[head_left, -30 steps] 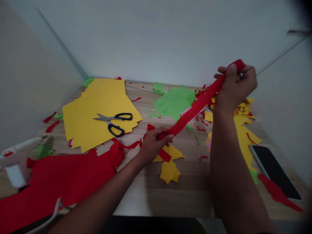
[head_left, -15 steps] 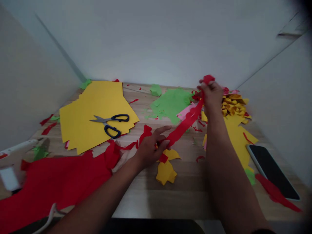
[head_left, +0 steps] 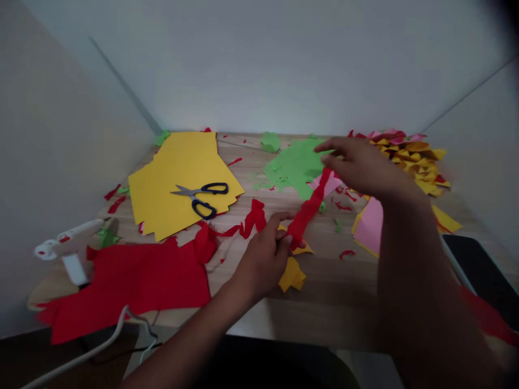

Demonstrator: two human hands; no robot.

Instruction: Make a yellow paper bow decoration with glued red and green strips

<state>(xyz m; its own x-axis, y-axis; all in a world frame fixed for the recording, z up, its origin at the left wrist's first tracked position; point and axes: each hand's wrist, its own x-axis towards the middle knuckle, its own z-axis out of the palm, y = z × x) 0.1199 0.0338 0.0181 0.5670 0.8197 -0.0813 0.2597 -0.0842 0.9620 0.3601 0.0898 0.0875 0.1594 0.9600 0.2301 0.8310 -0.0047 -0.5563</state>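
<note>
A crinkled red paper strip [head_left: 308, 213] slants upward between my two hands, clear of the wooden table. My left hand [head_left: 267, 256] grips its lower end between thumb and fingers. At the upper end my right hand [head_left: 357, 162] meets the strip below its thumb; the index finger is stretched out, and the other fingers are hidden. Under and beside my left hand lie yellow paper scraps [head_left: 292, 274]. A twisted red paper piece [head_left: 254, 215] lies to its left. Behind the strip are a torn green sheet [head_left: 294, 165] and a pink scrap [head_left: 329, 183].
Scissors [head_left: 203, 195] rest on stacked yellow sheets [head_left: 178, 162]. Red paper [head_left: 150, 278] and a white glue gun [head_left: 73, 237] with a cable [head_left: 117, 329] are at left. Folded yellow pieces [head_left: 419, 165] are heaped at back right, with a phone [head_left: 480, 275] nearer.
My right hand has come lower, and its index finger is now stretched out. The red end that stuck up above it no longer shows. The camera view has shifted slightly left.
</note>
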